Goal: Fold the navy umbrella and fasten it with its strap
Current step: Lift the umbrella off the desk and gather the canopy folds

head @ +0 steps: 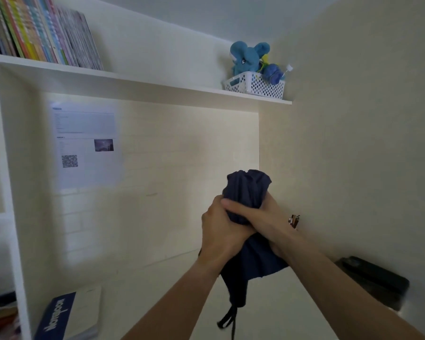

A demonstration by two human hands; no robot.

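The navy umbrella (pixel 249 190) is collapsed and held upright above the desk, its bunched fabric top poking out above my hands. My left hand (pixel 220 229) grips its middle from the left. My right hand (pixel 260 214) wraps around it from the right, fingers lying across the fabric over my left hand. Loose canopy fabric hangs below my hands. A dark wrist loop (pixel 227 317) dangles from the handle end near the bottom of the view. The fastening strap is not visible.
A white desk (pixel 157 290) lies below, with a blue notebook (pixel 59 315) at the left and a black device (pixel 375 283) at the right against the wall. Overhead is a shelf (pixel 157 82) with books (pixel 42 33) and a white basket (pixel 255 85) of plush toys.
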